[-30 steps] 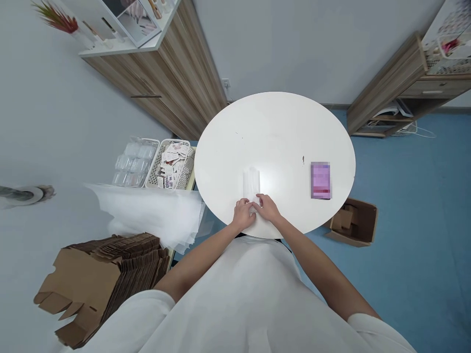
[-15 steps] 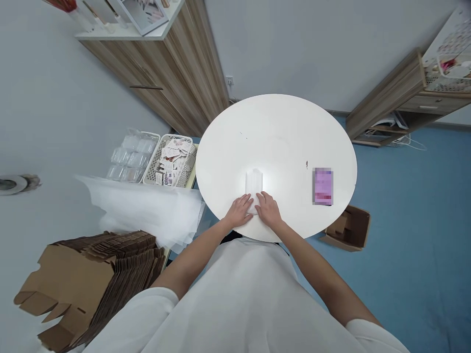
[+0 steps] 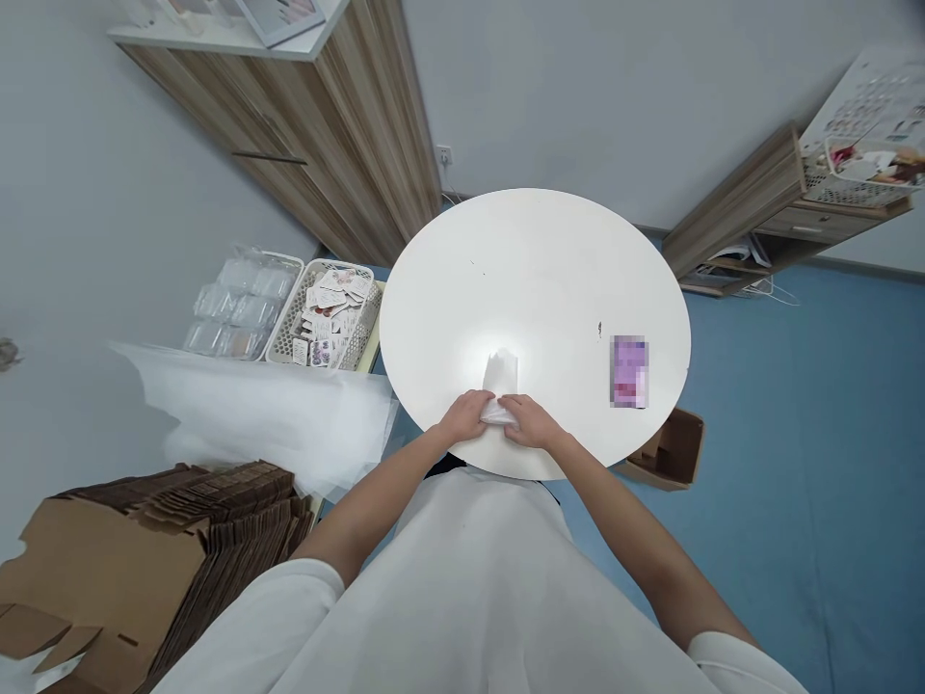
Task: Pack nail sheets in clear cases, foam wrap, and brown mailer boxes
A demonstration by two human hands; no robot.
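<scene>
A folded white packet (image 3: 500,374) is lying on the round white surface (image 3: 539,260), close to the edge nearest the person. Its long axis is running away from the body, roughly straight ahead, and its far end is looking loose and uneven. Both hands are touching its near end, so neither is being the nearer one.

The left hand (image 3: 463,416) is gripping the packet's near left corner, its fingers bending over the upper face and its thumb coming in lower, towards the body. The right hand (image 3: 531,422) is mirroring this at the near right corner, its fingertips reaching inward over the packet and its thumb tucking in near the bottom edge. Each hand is seemingly pinching the material between thumb and fingers, only slightly apart; how hard they are pressing, one cannot tell. The two hands are facing each other, with a narrow strip of the packet showing between them.

Well to the right of the packet, a purple item (image 3: 628,370) is resting on the surface, its details blurred out. Beyond the surface's edge, to the left of the packet, translucent sheets (image 3: 267,395) are spreading in a loose pile. Farther left and ahead of the packet, a white basket (image 3: 280,344) is holding printed cards (image 3: 332,304); to its left and nearer the body, flattened cardboard (image 3: 116,569) is standing stacked.
</scene>
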